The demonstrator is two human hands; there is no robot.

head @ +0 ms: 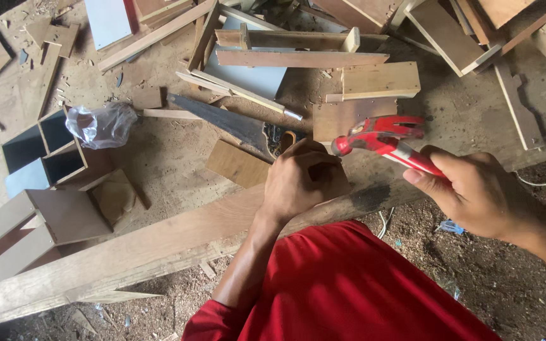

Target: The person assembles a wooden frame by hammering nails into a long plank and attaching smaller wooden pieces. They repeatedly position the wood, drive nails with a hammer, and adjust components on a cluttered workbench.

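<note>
Handsaw (232,123) behind left hand (298,180)

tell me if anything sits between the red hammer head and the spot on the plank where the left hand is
Nothing visible does. The red hammer in the right hand has its head just right of the left hand, which rests fisted on the long plank. Whatever the fist holds is hidden.

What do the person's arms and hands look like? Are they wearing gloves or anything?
No gloves: both the left hand and the right hand are bare, with no rings, watch or bands showing. The forearms are bare too. The person wears a bright red shirt, and its short red sleeve ends above the left elbow. The right arm's sleeve is out of view.
</note>
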